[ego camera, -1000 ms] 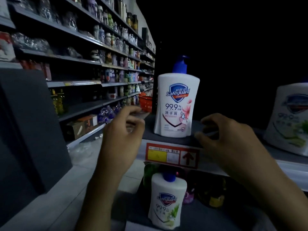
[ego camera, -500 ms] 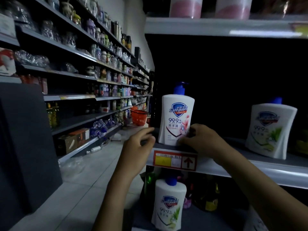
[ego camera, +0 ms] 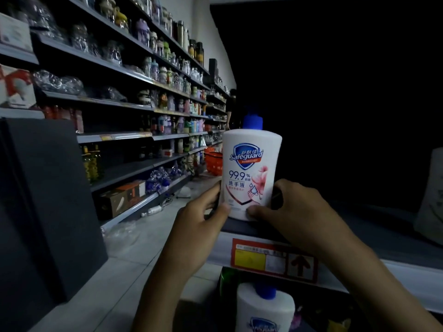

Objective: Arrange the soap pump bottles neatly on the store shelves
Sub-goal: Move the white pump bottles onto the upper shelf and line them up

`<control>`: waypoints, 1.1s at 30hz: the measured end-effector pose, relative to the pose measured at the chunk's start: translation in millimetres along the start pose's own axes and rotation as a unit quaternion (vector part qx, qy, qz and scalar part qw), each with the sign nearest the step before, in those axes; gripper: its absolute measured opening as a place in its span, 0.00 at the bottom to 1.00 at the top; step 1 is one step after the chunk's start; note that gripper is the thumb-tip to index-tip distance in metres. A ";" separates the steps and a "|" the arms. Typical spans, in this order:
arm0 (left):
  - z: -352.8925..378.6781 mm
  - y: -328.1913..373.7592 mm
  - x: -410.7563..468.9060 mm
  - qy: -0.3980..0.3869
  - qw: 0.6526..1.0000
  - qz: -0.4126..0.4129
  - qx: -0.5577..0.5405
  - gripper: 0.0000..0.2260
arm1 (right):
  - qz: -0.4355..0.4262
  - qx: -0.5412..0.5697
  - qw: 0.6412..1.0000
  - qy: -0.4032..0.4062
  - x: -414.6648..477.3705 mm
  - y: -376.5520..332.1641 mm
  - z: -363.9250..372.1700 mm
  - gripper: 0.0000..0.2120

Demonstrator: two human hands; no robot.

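A white Safeguard soap pump bottle (ego camera: 250, 168) with a blue pump stands upright at the left end of the dark shelf (ego camera: 374, 238). My left hand (ego camera: 200, 220) grips its lower left side, thumb on the front. My right hand (ego camera: 294, 214) grips its lower right side, thumb near the base. A second white pump bottle (ego camera: 263, 310) stands on the shelf below. Another pale bottle (ego camera: 431, 197) shows dimly at the far right edge of the same shelf.
A red and yellow price tag (ego camera: 273, 259) sits on the shelf's front rail. Long shelves of goods (ego camera: 143, 111) line the aisle on the left. A red basket (ego camera: 213, 159) stands down the aisle, and a dark panel (ego camera: 45, 202) fills the near left.
Both hands have closed in on the base of the pink-label bottle and now hold it from each side. The view has shifted closer, so the bottle on the right has slid to the frame's edge.
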State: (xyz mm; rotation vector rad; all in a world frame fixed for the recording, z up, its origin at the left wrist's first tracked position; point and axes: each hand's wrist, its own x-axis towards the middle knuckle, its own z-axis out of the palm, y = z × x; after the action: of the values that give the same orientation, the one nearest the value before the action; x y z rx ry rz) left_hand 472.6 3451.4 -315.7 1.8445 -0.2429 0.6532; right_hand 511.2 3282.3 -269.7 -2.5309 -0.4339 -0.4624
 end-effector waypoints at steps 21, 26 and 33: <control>16.8 25.1 -17.9 0.133 0.989 -0.022 0.062 0.19 | -0.054 0.086 0.985 0.142 -30.5 2.3 -26.2 0.10; 46.4 57.7 -19.5 0.227 0.964 0.115 0.078 0.13 | -0.067 0.090 0.938 0.327 -93.0 67.5 -77.7 0.07; 148.0 104.2 -1.7 -0.030 0.985 0.094 0.139 0.14 | 0.102 0.106 0.920 0.364 -106.0 168.8 -107.7 0.15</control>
State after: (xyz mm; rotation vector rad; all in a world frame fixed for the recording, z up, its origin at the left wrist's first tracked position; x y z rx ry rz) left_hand 469.7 3276.9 -267.9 2.1274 -0.3844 0.7947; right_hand 457.3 3064.4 -300.0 -1.9766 0.0640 -1.1390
